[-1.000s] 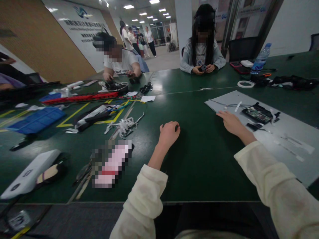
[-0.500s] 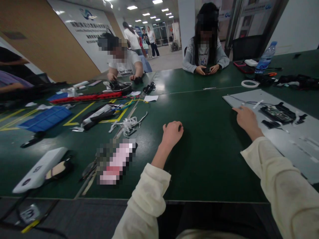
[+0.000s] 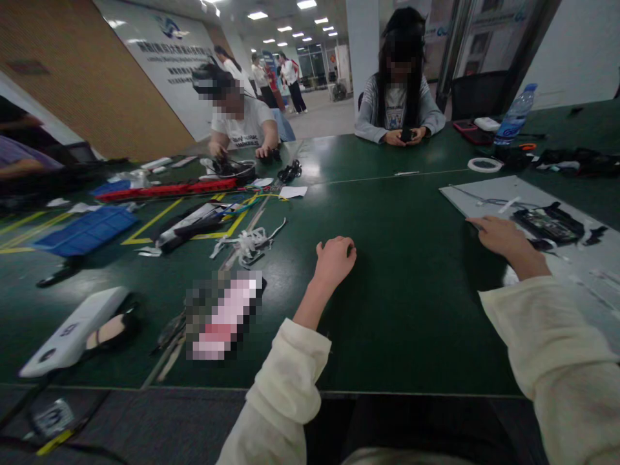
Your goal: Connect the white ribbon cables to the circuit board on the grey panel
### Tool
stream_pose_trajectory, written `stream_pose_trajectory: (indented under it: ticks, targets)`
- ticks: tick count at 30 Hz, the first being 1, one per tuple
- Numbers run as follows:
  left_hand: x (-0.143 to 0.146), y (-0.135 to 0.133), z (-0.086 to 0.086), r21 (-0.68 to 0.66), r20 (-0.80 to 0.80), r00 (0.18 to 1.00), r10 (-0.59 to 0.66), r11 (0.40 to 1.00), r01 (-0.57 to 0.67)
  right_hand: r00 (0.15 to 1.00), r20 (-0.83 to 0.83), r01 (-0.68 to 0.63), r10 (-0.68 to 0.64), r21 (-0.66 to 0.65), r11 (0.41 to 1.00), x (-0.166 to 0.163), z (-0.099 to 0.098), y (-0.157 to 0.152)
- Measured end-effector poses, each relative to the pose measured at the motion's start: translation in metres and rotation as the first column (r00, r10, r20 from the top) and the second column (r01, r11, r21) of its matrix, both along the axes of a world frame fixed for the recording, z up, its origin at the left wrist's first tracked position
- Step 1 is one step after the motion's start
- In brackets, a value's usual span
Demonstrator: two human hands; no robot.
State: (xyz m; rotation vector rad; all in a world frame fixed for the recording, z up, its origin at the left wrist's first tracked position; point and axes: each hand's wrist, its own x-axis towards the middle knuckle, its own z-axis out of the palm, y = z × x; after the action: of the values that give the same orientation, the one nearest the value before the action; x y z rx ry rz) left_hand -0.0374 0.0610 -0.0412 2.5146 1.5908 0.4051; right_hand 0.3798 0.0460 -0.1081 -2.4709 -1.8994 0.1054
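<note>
My left hand (image 3: 336, 263) rests on the green table, with its fingers curled in. A dark spot shows inside the curl; whether it is a small object or shadow is unclear. My right hand (image 3: 504, 240) is by the left edge of a light grey board (image 3: 467, 194), its fingers bent and close together. A small dark bit shows at those fingertips, too small to name. On the board, beyond the right hand, lies an opened black device with a bare circuit board (image 3: 549, 223). A thin grey cable (image 3: 484, 197) and white strips lie near it.
Left of my left hand are a pink-screened phone (image 3: 227, 316), a heap of white strips (image 3: 249, 247), a white device (image 3: 77, 329) and a blue tray (image 3: 87, 230). A tape roll (image 3: 485, 165) and water bottle (image 3: 517, 115) stand far right. Two people sit opposite.
My right hand has moved right and slightly nearer, staying by the board's edge. My left hand has stayed where it was. The person opposite on the right has shifted their hands slightly.
</note>
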Motion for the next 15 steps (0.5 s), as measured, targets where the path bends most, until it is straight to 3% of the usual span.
stream_pose_trajectory:
  ticks: [5,15]
  targets:
    - [0.001,-0.001,0.001,-0.004,-0.017,1.000,0.010,1.000,-0.010,0.990,-0.089,0.102,-0.105,-0.031,0.994,-0.005,0.000,0.000]
    - [0.000,-0.001,-0.003,-0.026,0.024,1.000,-0.005,1.000,0.006,0.962,-0.148,0.246,-0.231,0.094,0.965,0.007,-0.013,0.012]
